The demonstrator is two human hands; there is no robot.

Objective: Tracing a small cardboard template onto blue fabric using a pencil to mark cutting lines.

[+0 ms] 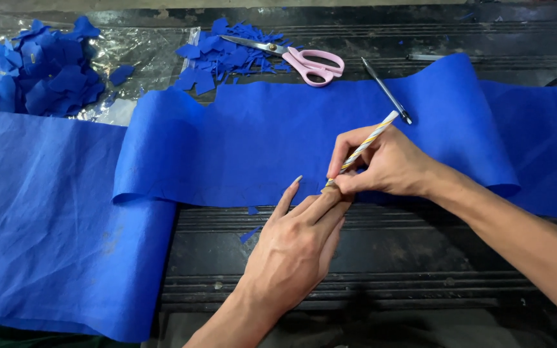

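Observation:
A long strip of blue fabric (240,142) lies across a dark table (381,251), folded back over itself at the left. My left hand (294,248) rests flat with its fingers pressed on the fabric's near edge. My right hand (381,164) grips a striped pencil (372,138), its tip touching the fabric just by my left fingertips.
Pink-handled scissors (304,61) lie on a heap of blue fabric scraps (227,55) at the back. A larger pile of blue cut pieces (33,67) sits on clear plastic at the back left. A dark pen (387,90) lies beside the scissors.

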